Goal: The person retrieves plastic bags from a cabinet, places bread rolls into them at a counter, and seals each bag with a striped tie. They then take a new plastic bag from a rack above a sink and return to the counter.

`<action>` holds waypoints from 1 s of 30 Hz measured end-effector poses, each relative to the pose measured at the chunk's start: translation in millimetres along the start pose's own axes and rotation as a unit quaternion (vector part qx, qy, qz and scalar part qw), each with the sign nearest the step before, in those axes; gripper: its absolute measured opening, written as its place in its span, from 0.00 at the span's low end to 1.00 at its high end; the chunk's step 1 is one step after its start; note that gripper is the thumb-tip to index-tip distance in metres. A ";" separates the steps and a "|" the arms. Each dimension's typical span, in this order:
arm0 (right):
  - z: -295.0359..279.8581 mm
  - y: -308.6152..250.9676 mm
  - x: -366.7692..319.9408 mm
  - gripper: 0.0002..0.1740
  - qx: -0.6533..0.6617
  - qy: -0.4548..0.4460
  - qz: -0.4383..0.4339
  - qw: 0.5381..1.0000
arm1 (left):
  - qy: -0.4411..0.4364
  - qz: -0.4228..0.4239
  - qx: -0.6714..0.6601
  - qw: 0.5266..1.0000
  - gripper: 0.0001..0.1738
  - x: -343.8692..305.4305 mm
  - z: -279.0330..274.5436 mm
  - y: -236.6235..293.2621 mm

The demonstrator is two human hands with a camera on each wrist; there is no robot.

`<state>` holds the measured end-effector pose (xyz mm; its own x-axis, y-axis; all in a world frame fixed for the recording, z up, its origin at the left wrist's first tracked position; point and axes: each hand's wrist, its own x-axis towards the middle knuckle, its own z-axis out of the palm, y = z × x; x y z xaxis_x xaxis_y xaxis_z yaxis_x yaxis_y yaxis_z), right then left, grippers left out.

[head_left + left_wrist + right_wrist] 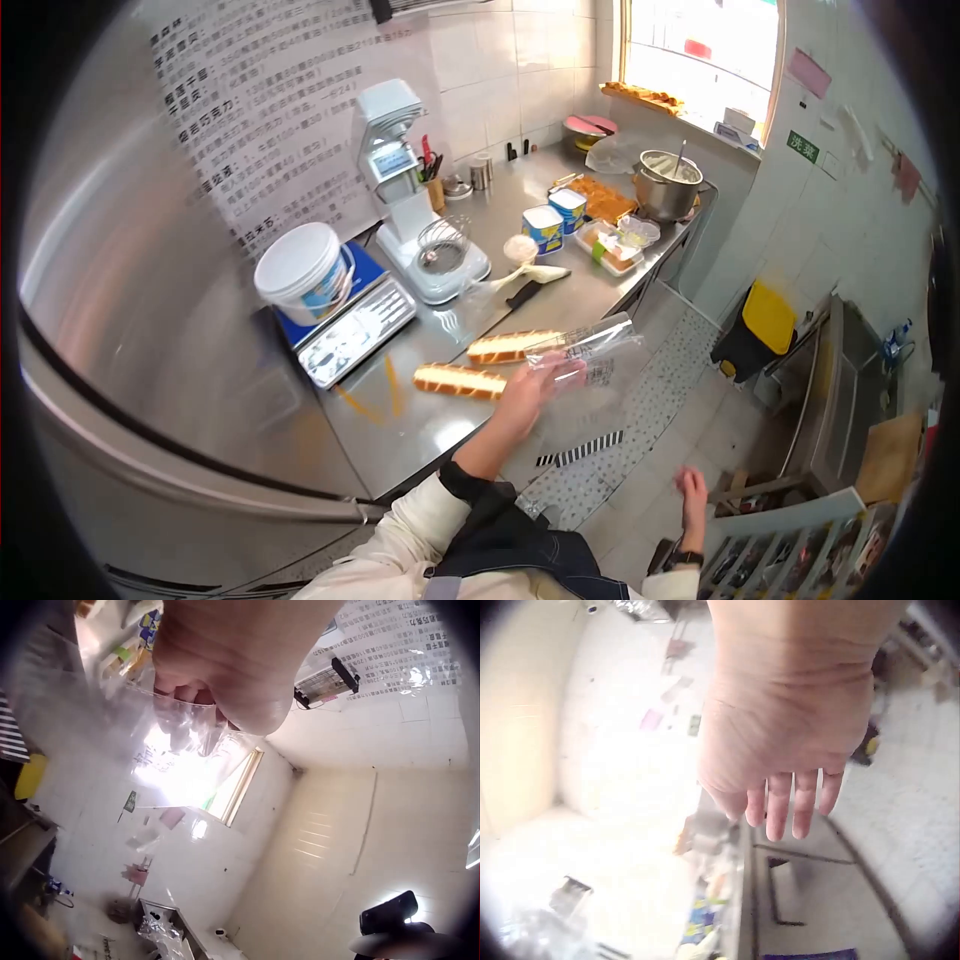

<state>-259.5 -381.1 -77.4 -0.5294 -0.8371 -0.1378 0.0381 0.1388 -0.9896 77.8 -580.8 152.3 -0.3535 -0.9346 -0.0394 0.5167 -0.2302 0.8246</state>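
Note:
My left hand (525, 400) pinches clear plastic bags (600, 350) with printed text, above the steel table's front edge; in the left wrist view its fingers curl round the clear plastic (180, 742). Just beyond and left of that hand lie two long bread pieces with pale stripes, one nearer (455, 381) and one farther (505, 346). My right hand (692, 500) hangs over the floor, away from the table, and holds nothing. Its fingers (778, 810) are loosely extended in the right wrist view.
On the steel table (400, 435) stand a scale (357, 330), a white bucket (300, 272), a mixer (410, 200), a black-handled knife (522, 294), a piping bag (545, 272), blue-and-white tubs (543, 230), a packed tray (610, 250) and a steel pot (667, 187). A yellow-lidded bin (768, 318) stands right.

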 end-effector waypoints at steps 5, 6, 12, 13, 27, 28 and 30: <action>99.1 -164.9 110.0 0.24 0.022 -0.240 -0.114 0.964 | 0.027 -0.043 -0.023 0.998 0.16 62.4 17.6 -15.5; 116.7 -177.5 127.9 0.27 0.013 -0.274 -0.119 0.954 | 0.028 -0.042 -0.023 0.998 0.16 78.9 19.7 -17.4; 196.0 -204.9 221.2 0.30 0.040 -0.385 -0.116 0.915 | 0.007 0.010 -0.064 0.998 0.17 181.2 6.4 -19.8; 205.4 -214.4 237.0 0.26 0.082 -0.395 -0.090 0.910 | -0.006 0.016 -0.089 0.996 0.18 199.6 0.9 -17.7; 322.5 -243.7 470.0 0.08 0.139 -0.394 -0.071 0.906 | 0.187 0.106 -0.092 0.972 0.24 329.9 -41.3 42.1; 337.1 -242.9 487.5 0.09 0.184 -0.374 -0.056 0.907 | 0.202 0.135 -0.173 0.955 0.25 322.3 -39.9 49.6; 367.2 -257.4 524.2 0.12 0.238 -0.417 -0.076 0.874 | 0.218 0.172 -0.206 0.938 0.27 306.5 -32.4 60.4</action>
<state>-235.6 -1050.0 89.8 0.2344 -0.9491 0.2105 0.4739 -0.0775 -0.8771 26.0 -889.9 171.8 0.1955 -0.9744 -0.1108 0.8310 0.1046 0.5463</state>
